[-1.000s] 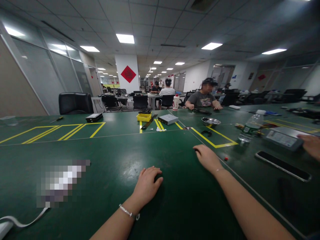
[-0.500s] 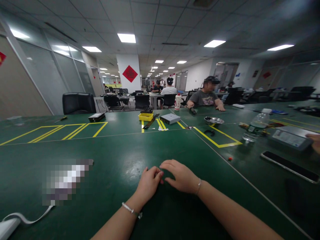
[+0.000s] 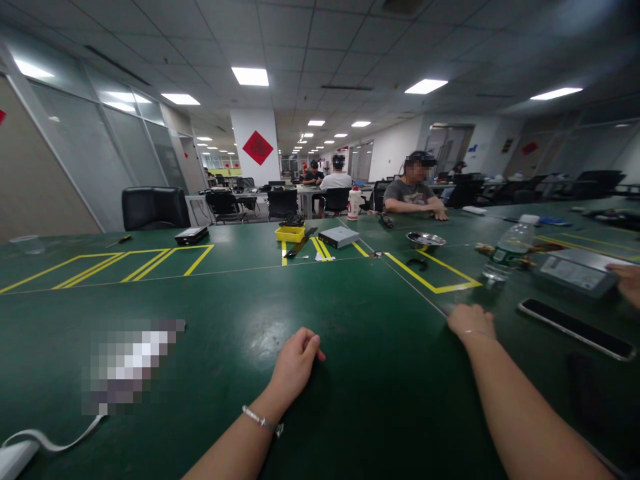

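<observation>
My left hand (image 3: 295, 363) rests on the green table (image 3: 210, 380), its fingers curled loosely with the thumb along the forefinger. Nothing shows in it. Over to the right, my right hand (image 3: 473, 323) is down on the tabletop by the pale seam line. Its fingers are bent and point away from me, covering the spot where a small orange-red object lay. Whatever may be under those fingertips is hidden. A clear plastic bottle (image 3: 511, 248) stands beyond this hand, and a dark phone (image 3: 575, 328) lies to its right.
Farther off are a metal bowl (image 3: 425, 240), a grey box-shaped drive (image 3: 339, 237), a yellow tray (image 3: 290, 233) and yellow tape lines. A metal box (image 3: 575, 272) at right has another person's hand (image 3: 625, 280) on it. Across the table sits a person (image 3: 413, 190).
My right hand has left my left hand and moved right, onto the place of the orange-red object, which is now out of sight. The person opposite has drawn their hands together.
</observation>
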The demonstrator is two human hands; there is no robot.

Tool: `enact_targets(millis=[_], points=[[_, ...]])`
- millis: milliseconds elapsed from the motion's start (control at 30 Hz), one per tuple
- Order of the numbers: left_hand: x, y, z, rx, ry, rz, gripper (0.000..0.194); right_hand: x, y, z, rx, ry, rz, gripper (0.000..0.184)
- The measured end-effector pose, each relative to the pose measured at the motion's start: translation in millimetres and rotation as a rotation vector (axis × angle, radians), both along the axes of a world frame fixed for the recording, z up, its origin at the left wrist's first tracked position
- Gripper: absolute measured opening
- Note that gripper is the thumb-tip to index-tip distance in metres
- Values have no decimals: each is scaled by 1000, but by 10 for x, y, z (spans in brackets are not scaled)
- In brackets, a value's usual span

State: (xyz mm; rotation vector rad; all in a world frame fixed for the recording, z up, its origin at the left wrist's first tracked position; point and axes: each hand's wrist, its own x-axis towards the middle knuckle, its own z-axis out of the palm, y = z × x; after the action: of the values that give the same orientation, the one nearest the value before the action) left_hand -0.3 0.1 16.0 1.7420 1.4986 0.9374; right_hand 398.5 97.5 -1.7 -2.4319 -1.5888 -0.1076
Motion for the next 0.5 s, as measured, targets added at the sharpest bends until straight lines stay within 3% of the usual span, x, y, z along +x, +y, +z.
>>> enact_targets(millis=[100,300,400,500], points=[[-1,1,8,19,6,-12,29,-49,-18,34,-96,-19,-99,31],[-5,7,-21,38,-21,-28,25,-266,-78,222,-105,45,-100,30],[0,8,-35,14,-48,-45,25,-513,-84,333,-46,83,-31,31],[6,8,-38,-20,-62,-50,24,-893,-102,398,24,207,149,26]])
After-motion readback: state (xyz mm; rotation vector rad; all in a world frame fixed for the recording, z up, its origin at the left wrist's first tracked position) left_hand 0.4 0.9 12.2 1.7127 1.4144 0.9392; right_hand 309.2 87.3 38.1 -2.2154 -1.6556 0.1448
